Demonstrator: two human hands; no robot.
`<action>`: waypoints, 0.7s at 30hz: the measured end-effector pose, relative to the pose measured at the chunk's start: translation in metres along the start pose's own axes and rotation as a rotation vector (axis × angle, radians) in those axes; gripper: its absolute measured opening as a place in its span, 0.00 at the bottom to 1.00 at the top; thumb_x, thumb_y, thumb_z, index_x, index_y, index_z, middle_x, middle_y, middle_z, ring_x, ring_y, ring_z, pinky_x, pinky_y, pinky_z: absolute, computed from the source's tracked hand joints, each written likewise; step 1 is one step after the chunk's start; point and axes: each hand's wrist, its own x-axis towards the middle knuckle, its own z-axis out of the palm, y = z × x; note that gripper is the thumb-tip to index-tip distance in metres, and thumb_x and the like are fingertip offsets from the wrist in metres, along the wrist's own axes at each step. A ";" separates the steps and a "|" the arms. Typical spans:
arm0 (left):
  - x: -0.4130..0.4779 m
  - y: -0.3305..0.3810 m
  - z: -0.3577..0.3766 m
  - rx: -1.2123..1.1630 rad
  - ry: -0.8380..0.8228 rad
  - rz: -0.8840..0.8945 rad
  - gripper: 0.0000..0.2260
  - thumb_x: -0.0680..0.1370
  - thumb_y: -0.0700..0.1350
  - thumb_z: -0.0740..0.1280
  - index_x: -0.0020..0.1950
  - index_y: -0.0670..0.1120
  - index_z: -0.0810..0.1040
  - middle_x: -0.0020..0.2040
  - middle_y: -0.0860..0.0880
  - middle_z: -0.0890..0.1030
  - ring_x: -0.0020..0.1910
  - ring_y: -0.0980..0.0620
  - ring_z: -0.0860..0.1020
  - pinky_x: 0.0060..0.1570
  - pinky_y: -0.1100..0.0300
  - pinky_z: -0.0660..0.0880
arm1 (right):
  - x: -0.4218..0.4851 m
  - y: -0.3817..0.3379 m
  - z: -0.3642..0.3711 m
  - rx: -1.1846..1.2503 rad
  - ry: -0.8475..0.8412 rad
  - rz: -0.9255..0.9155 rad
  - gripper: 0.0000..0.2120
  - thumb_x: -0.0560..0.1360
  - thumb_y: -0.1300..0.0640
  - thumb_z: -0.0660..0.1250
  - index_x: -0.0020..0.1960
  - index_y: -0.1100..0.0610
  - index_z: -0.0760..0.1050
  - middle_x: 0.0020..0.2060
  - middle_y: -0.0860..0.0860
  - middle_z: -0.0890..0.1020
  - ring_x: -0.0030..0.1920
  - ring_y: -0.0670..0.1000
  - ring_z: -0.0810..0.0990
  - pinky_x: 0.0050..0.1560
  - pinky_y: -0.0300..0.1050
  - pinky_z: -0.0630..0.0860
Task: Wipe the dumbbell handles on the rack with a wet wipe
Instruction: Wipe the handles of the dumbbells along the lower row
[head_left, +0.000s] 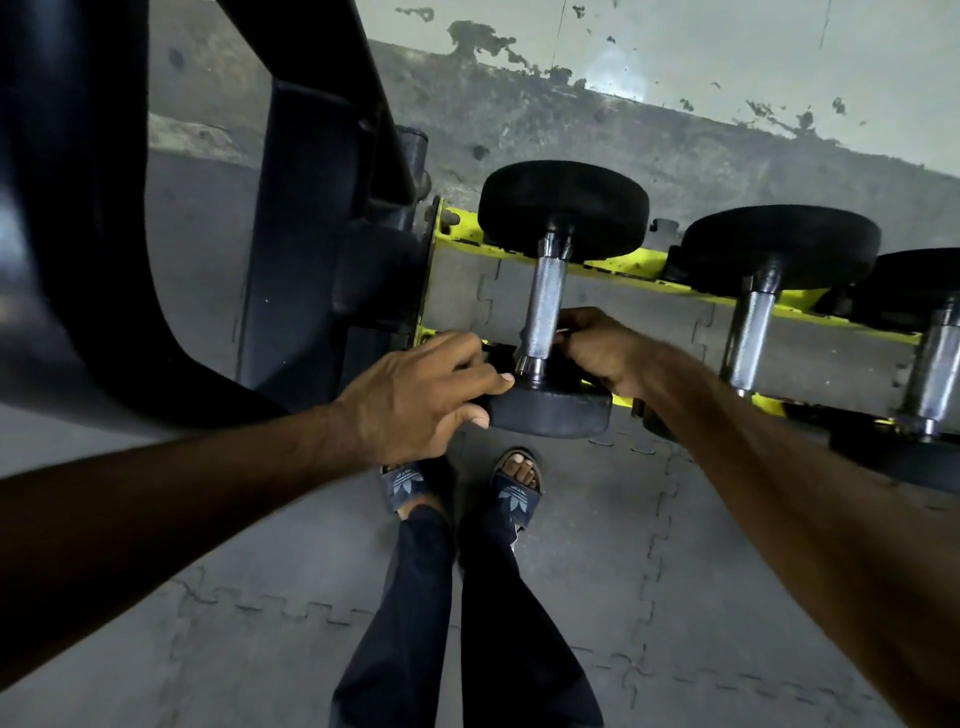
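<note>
While the leftmost dumbbell (544, 312) lies near-to-far across the yellow rack (639, 266), our left hand (415, 400) clasps its near head (550, 411), fingers over the top and thumb at the left edge. Our right hand (597, 353) curls against the near end of the knurled handle (548, 286); we can't tell if it pinches anything. Two more dumbbells (748, 332) sit to the right.

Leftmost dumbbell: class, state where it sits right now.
Head view, centre: the leftmost dumbbell lies across the yellow rack at its left end, its near head gripped by the left hand, the right hand close on its right.
</note>
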 end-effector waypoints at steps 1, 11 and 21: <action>0.000 0.000 0.000 0.003 -0.001 0.001 0.14 0.76 0.45 0.70 0.60 0.45 0.76 0.48 0.47 0.72 0.47 0.50 0.73 0.31 0.51 0.78 | -0.001 -0.003 -0.002 0.012 -0.060 0.023 0.12 0.78 0.70 0.63 0.54 0.59 0.81 0.46 0.57 0.86 0.46 0.55 0.85 0.51 0.50 0.81; 0.000 0.000 -0.001 -0.005 -0.011 -0.005 0.16 0.75 0.43 0.73 0.60 0.47 0.75 0.48 0.47 0.72 0.46 0.48 0.74 0.30 0.50 0.78 | -0.003 -0.003 -0.010 -0.116 -0.091 -0.064 0.12 0.73 0.76 0.65 0.50 0.63 0.80 0.41 0.58 0.84 0.40 0.50 0.83 0.41 0.41 0.80; 0.001 0.000 -0.001 -0.008 -0.015 -0.005 0.16 0.75 0.43 0.73 0.60 0.47 0.74 0.48 0.48 0.71 0.47 0.49 0.74 0.31 0.50 0.78 | -0.033 0.012 -0.024 -0.046 0.041 -0.183 0.14 0.66 0.73 0.76 0.46 0.58 0.80 0.42 0.59 0.84 0.44 0.54 0.84 0.50 0.48 0.81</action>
